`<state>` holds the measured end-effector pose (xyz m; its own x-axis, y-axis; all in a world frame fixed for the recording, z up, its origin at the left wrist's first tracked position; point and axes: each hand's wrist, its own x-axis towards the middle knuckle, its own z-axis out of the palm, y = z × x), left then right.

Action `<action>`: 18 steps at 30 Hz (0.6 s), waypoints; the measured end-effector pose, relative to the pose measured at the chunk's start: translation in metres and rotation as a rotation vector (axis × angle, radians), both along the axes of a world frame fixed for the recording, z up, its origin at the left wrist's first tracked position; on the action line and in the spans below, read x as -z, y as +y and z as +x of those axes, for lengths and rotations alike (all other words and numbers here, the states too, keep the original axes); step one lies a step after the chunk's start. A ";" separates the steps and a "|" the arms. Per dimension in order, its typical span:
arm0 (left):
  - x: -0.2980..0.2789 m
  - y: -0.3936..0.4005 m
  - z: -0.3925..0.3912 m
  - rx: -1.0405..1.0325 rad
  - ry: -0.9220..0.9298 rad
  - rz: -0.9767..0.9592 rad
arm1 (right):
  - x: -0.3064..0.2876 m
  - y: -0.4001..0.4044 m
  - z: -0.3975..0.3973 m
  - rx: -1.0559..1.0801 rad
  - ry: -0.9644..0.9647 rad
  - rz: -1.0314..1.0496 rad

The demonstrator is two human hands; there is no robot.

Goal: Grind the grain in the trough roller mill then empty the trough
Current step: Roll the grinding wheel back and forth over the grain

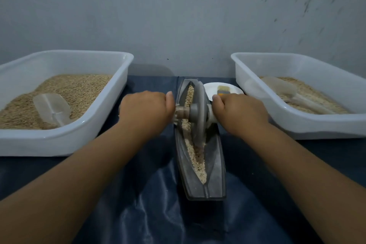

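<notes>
**Both hands on the roller axle, wheel standing mid-trough**

Head view: the left hand (145, 110) was curled round the left end of the axle (183, 112), thumb lying forward along its top, and the right hand (238, 112) was wrapped round the right end in the same way. Between the two fists stood the grey roller wheel (200, 113), upright on its edge in the groove of the dark trough (215, 164), which ran straight away from the person between the forearms. Grain (198, 159) lay along the groove, pale and broken on the near side of the wheel below the wrists, with a coarser strip showing beyond the hands at the far end. Outside the left hand sat a white tub (65, 140) filled with grain, a clear scoop (51, 109) resting in it. Outside the right hand sat a second white tub (297, 125) holding a thinner layer and another clear scoop (281, 87). Just beyond the right knuckles, a small white plate (213, 87) carried a brush (223, 89) with an orange part to it. Everything rested on a dark blue cloth (154, 204), creased and shiny near the elbows
</notes>
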<state>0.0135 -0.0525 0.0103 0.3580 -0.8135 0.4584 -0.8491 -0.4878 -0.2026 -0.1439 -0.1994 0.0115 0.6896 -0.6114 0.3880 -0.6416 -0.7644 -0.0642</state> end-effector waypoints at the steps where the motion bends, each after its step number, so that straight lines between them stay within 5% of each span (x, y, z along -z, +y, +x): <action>1: 0.000 0.010 -0.007 0.007 0.023 -0.037 | -0.003 0.007 -0.010 -0.022 0.047 0.032; 5: -0.005 0.039 -0.026 0.032 0.076 -0.155 | -0.018 0.024 -0.044 -0.067 0.151 0.280; 9: -0.004 0.032 -0.024 0.023 0.086 -0.149 | -0.020 0.019 -0.038 -0.089 0.225 0.202; 14: 0.002 -0.008 0.003 0.002 -0.061 -0.066 | 0.001 -0.012 0.006 0.012 -0.061 0.079; 18: -0.006 -0.037 0.023 -0.017 0.027 -0.059 | 0.006 -0.033 0.034 -0.007 -0.236 -0.085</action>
